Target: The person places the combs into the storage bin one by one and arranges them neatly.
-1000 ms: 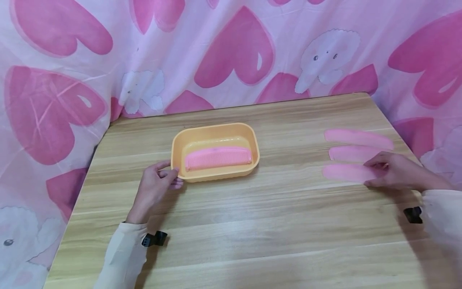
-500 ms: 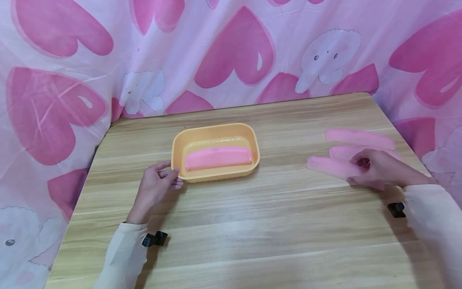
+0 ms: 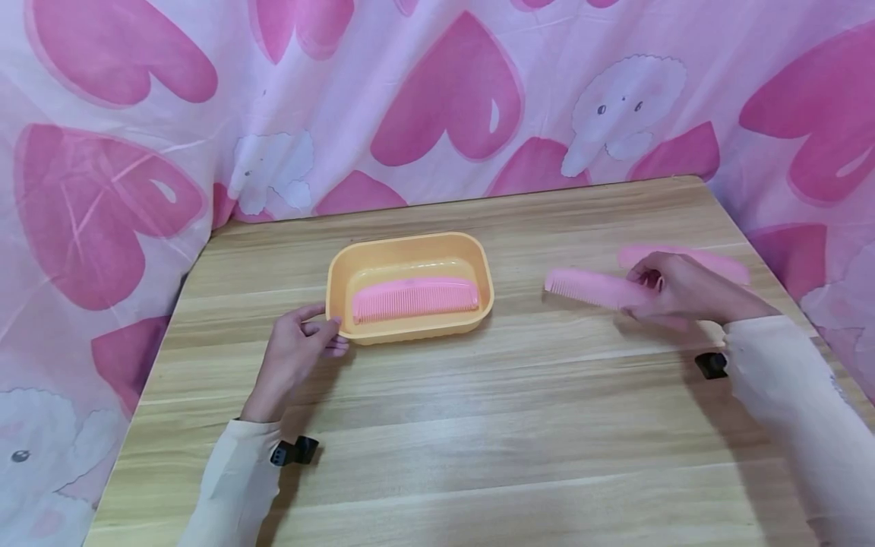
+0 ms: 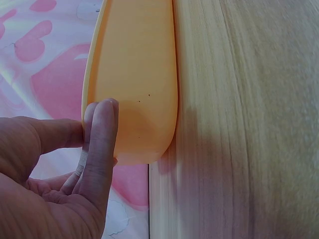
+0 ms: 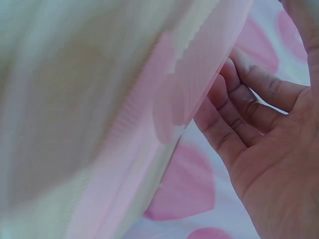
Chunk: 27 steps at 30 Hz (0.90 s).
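Observation:
My left hand [image 3: 297, 357] pinches the near left corner of an orange-yellow plastic basin [image 3: 410, 334]. In the left wrist view the thumb meets the rim while fingers [image 4: 99, 144] lie along the outer wall. Inside the basin lies a pink comb [image 3: 417, 300], its teeth toward me. My right hand [image 3: 683, 289] pinches another pink comb [image 3: 591, 289] above the table, teeth down and pointing left. Behind that hand a third pink comb [image 3: 724, 262] lies on the table, partly covered. The right wrist view, blurred, shows the held comb [image 5: 209, 64] and a second pink comb [image 5: 114, 169].
The wood-grain table [image 3: 437, 441] stretches in front of and between the hands. A pink heart-patterned cloth [image 3: 437, 99] hangs along its back and sides. Black wrist devices sit at the left cuff [image 3: 294, 452] and right cuff [image 3: 712, 365].
My right hand has lifted the nearest comb of the right-hand row and carried it left and slightly away from me. The left hand and the basin keep their places.

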Tool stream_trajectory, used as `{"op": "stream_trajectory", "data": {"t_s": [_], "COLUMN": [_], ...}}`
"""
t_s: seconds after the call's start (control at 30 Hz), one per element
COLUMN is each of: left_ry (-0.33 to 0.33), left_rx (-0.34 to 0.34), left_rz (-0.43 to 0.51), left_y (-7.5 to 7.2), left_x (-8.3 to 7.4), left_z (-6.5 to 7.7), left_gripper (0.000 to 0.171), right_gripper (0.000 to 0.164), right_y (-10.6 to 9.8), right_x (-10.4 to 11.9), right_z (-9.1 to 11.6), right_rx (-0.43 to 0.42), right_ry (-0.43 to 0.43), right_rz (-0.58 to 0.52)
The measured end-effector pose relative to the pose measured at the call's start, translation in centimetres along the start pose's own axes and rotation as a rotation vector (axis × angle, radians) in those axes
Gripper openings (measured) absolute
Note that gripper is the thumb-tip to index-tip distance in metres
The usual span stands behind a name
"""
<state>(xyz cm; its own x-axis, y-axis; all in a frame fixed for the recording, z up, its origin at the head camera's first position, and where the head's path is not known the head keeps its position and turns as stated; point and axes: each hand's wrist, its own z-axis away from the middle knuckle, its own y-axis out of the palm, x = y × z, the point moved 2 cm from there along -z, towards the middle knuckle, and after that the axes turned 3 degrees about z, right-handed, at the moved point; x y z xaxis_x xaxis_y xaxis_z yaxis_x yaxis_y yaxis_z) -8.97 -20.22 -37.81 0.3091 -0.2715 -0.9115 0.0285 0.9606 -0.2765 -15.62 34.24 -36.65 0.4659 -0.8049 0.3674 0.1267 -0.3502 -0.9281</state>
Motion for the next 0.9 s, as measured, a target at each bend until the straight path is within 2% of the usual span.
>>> {"op": "stream_trajectory", "data": {"t_s": [0.27, 0.4, 0.6, 0.9], "left_ry": [-0.022, -0.035, -0.044, -0.049], "left_rx": [-0.004, -0.004, -0.008, -0.011], "left_rz": [-0.009, -0.006, -0.003, -0.012], "left_y": [0.1, 0.1, 0.0, -0.1], "left_x": [-0.1, -0.1, -0.1, -0.1], "left_z": [-0.1, -0.2, -0.2, -0.1], "left_gripper": [0.053, 0.053, 0.052, 0.053], "right_gripper": [0.038, 0.040, 0.035, 0.035], "right_y": [-1.2, -1.8, -2.3, -1.9], "right_x": [2.8, 4.1, 6.1, 8.9], "right_z": [-3.4, -4.9, -6.9, -9.9], "right_rx": [0.051, 0.053, 0.054, 0.079], "right_ry": [0.083, 0.068, 0.015, -0.056], "right_rz": [-0.048, -0.059, -0.047, -0.039]}}
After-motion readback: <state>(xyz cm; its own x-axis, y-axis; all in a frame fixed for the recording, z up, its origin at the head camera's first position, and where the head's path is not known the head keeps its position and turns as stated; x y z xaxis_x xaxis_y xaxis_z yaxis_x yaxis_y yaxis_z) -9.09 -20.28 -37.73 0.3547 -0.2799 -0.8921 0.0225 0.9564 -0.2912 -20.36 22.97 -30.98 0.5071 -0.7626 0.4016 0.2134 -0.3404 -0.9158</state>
